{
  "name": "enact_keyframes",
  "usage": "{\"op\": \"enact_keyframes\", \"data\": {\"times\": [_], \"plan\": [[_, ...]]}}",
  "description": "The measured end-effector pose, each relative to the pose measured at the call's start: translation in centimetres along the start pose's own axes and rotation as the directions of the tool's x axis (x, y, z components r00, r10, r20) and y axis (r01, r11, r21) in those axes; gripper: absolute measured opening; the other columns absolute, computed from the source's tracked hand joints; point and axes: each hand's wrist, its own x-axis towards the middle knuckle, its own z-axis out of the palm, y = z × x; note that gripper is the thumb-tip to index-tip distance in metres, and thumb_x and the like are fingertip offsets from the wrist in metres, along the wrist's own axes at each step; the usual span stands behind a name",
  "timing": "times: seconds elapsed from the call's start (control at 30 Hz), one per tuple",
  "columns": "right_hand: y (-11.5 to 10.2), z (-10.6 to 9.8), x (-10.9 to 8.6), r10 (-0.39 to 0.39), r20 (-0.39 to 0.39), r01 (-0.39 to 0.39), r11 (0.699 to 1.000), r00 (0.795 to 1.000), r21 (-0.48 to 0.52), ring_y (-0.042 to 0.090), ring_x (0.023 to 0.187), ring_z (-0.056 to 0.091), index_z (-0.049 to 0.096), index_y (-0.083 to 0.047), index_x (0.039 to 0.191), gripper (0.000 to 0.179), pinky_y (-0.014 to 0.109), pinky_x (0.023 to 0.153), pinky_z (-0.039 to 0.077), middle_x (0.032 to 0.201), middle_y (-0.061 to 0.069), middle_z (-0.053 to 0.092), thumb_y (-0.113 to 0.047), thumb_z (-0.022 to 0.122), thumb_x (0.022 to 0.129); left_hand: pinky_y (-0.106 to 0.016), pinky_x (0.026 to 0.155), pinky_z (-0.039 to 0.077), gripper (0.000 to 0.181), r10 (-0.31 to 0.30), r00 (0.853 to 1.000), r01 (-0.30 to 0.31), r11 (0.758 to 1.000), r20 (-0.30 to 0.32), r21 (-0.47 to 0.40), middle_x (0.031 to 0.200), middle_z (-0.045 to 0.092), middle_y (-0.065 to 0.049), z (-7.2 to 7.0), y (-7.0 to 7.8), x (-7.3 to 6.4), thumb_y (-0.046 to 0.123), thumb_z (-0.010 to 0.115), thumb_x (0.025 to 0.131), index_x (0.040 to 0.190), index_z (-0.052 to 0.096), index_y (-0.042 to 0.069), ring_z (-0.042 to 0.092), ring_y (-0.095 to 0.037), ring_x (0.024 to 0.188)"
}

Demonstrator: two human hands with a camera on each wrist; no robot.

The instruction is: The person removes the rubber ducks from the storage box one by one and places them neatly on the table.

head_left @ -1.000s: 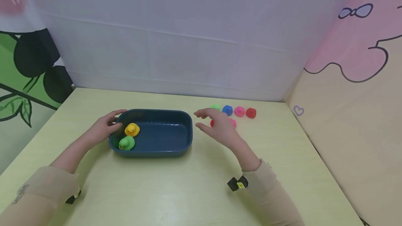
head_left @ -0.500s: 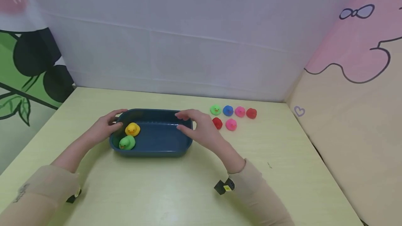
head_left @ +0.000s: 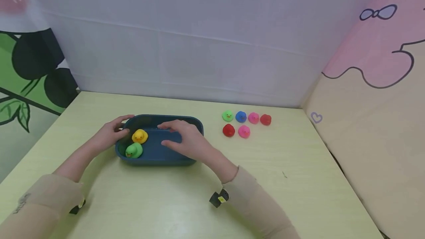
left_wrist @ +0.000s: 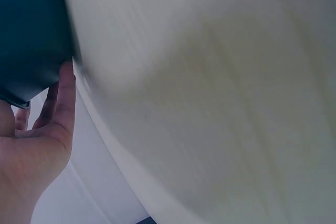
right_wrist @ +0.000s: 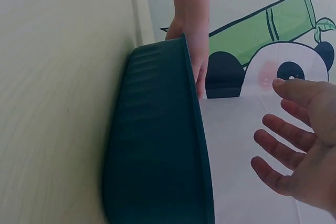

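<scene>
A dark blue rectangular plastic tub (head_left: 166,163) stands on the table at left of centre. My left hand (head_left: 105,137) grips its left end, with the thumb over the rim and the fingers along the outer wall, as the left wrist view also shows. Inside the tub, at its left end, a yellow rubber duck (head_left: 140,136) sits behind a green rubber duck (head_left: 134,151). Over the tub's right half hovers my right hand (head_left: 189,139), thumb and fingers spread apart and holding nothing. In the right wrist view that hand (right_wrist: 304,140) is above the tub's rim.
Right of the tub, several small rubber ducks stand in two rows: a light green duck (head_left: 227,115), a blue duck (head_left: 241,117), pink and red ones behind, a red duck (head_left: 228,130) and a pink duck (head_left: 244,131) in front. A white wall sheet (head_left: 212,47) closes off the back.
My right hand has moved left from beside the ducks on the table to above the tub, uncovering those ducks. My left hand and the tub have stayed in place.
</scene>
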Motion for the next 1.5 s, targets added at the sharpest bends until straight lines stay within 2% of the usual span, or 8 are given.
{"op": "enact_keyframes", "data": {"times": [0.13, 0.33, 0.4, 0.67, 1.0, 1.23, 1.37, 1.5], "plan": [[-0.2, 0.8, 0.6, 0.000, 0.021, 0.000, 1.000, 1.000, -0.012, 0.010, 0.108, 0.055, 0.054, -0.018, 0.132, 0.046, 0.015, 0.089, 0.043, 0.128, -0.004, 0.058, -0.028, 0.066, 0.088, -0.038, 0.079, 0.052, 0.057, -0.006, 1.000, 0.006, 1.000, 0.005, 0.003, 0.143, 0.030, -0.034, 0.0, 0.1, -0.1, 0.022, 0.044, 0.098, 0.150, 0.023, 0.014, 0.049, -0.045, 0.113], [-0.3, 2.1, 1.4, -0.017, 0.032, 0.018, 1.000, 0.999, -0.021, 0.006, 0.107, 0.053, 0.052, -0.020, 0.134, 0.047, 0.011, 0.088, 0.041, 0.130, -0.006, 0.057, -0.030, 0.065, 0.089, -0.035, 0.078, 0.051, 0.056, 0.001, 1.000, -0.001, 1.000, 0.004, -0.002, 0.142, 0.032, -0.035, 0.0, 0.2, -0.2, 0.021, 0.043, 0.098, 0.150, 0.023, 0.013, 0.049, -0.045, 0.113], [-0.2, 2.6, 1.7, -0.025, 0.032, 0.026, 1.000, 0.999, -0.015, 0.004, 0.107, 0.052, 0.052, -0.020, 0.134, 0.047, 0.011, 0.088, 0.040, 0.130, -0.006, 0.057, -0.029, 0.065, 0.089, -0.038, 0.080, 0.050, 0.056, 0.007, 1.000, -0.007, 1.000, 0.000, 0.003, 0.142, 0.031, -0.036, 0.0, 0.2, -0.2, 0.021, 0.043, 0.098, 0.150, 0.023, 0.012, 0.048, -0.046, 0.114], [0.6, 4.9, 2.8, -0.030, 0.063, 0.031, 0.999, 0.998, -0.017, 0.007, 0.115, 0.052, 0.050, -0.021, 0.136, 0.049, 0.011, 0.094, 0.037, 0.133, -0.008, 0.054, -0.031, 0.064, 0.090, -0.049, 0.087, 0.048, 0.056, 0.034, 0.999, -0.034, 0.999, -0.005, 0.035, 0.144, 0.028, -0.035, 0.1, 0.1, 0.0, 0.020, 0.044, 0.098, 0.149, 0.024, 0.009, 0.046, -0.048, 0.119], [1.5, 6.8, 4.1, -0.004, 0.130, 0.011, 0.999, 0.992, -0.053, 0.007, 0.122, 0.048, 0.051, -0.019, 0.135, 0.049, 0.016, 0.101, 0.035, 0.134, -0.008, 0.054, -0.030, 0.064, 0.089, -0.058, 0.093, 0.043, 0.056, 0.030, 1.000, -0.030, 0.999, 0.002, 0.024, 0.145, 0.025, -0.035, 0.1, 0.1, 0.1, 0.018, 0.044, 0.099, 0.150, 0.023, 0.008, 0.040, -0.051, 0.124], [2.0, 7.7, 5.3, 0.001, 0.214, 0.021, 0.995, 0.977, -0.100, 0.003, 0.127, 0.044, 0.054, -0.020, 0.133, 0.046, 0.024, 0.111, 0.025, 0.134, -0.010, 0.054, -0.027, 0.064, 0.089, -0.059, 0.093, 0.043, 0.055, 0.055, 0.998, -0.054, 0.998, -0.012, 0.036, 0.143, 0.030, -0.035, -0.1, 0.4, 0.0, 0.018, 0.044, 0.099, 0.149, 0.025, 0.008, 0.040, -0.052, 0.123], [2.0, 8.1, 5.8, 0.002, 0.258, 0.028, 0.993, 0.966, -0.112, 0.001, 0.123, 0.047, 0.055, -0.019, 0.133, 0.046, 0.018, 0.108, 0.028, 0.132, -0.010, 0.056, -0.028, 0.064, 0.089, -0.056, 0.091, 0.044, 0.054, 0.060, 0.998, -0.060, 0.997, -0.016, 0.043, 0.142, 0.033, -0.034, -0.1, 0.3, 0.0, 0.018, 0.044, 0.098, 0.148, 0.026, 0.008, 0.043, -0.050, 0.122], [1.9, 8.5, 6.3, -0.004, 0.293, 0.038, 0.993, 0.956, -0.109, 0.001, 0.117, 0.050, 0.056, -0.019, 0.131, 0.044, 0.008, 0.098, 0.033, 0.128, -0.009, 0.058, -0.027, 0.064, 0.089, -0.041, 0.083, 0.049, 0.054, 0.065, 0.998, -0.064, 0.997, -0.020, 0.045, 0.140, 0.037, -0.032, 0.0, 0.1, 0.0, 0.017, 0.045, 0.098, 0.148, 0.027, 0.008, 0.047, -0.047, 0.120]]}}
